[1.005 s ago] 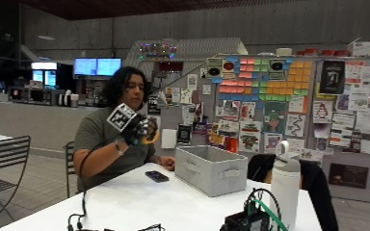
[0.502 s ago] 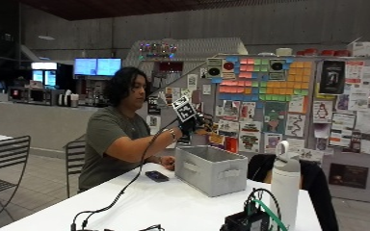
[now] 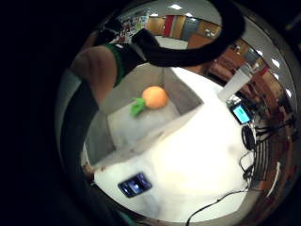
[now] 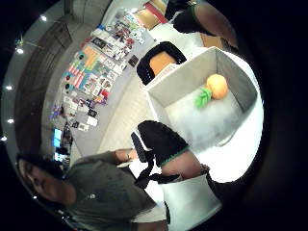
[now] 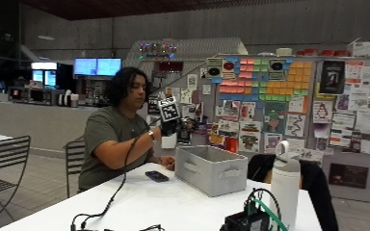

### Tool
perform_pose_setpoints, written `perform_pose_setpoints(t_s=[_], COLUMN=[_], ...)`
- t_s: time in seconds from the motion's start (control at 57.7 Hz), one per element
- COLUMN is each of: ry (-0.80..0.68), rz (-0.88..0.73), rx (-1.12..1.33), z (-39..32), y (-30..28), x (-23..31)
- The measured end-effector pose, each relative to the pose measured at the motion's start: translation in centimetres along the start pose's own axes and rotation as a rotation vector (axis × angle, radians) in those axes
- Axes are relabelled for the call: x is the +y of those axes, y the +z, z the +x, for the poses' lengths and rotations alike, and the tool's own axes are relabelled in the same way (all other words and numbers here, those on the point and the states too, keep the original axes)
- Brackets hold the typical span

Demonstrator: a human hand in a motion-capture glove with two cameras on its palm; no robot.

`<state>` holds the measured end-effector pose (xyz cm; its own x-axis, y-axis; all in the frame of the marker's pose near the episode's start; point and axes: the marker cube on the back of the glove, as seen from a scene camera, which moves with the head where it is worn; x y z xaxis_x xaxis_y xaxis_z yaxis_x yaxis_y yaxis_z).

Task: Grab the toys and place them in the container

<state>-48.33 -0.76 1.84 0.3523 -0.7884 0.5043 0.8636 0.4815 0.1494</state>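
Your black-gloved right hand hangs above the grey rectangular fabric container, back from reaching over it half a second ago; fingers relaxed, holding nothing | the orange round toy with green leaf lies inside on the floor | dark phone beside it on the white table | no writing readable

Dark phone and white bottle on white table.
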Motion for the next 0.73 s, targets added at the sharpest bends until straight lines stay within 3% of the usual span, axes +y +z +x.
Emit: perform_pose_setpoints(t_s=[0.191, 0.312, 0.364, 0.433, 0.468, 0.727], ry=[-0.051, -0.286, -0.191, 0.129, 0.204, 0.306], rz=[-0.076, -0.141, -0.158, -0.154, -0.155, -0.128], rx=[0.154, 0.357, 0.324, 0.171, 0.152, 0.178], z=[0.9, 2.8, 2.6, 2.2, 2.7, 6.4], y=[-3.0, -4.4, -4.9, -5.7, -6.1, -6.5], x=[10.1, 16.8, 18.6, 19.9, 20.6, 23.4])
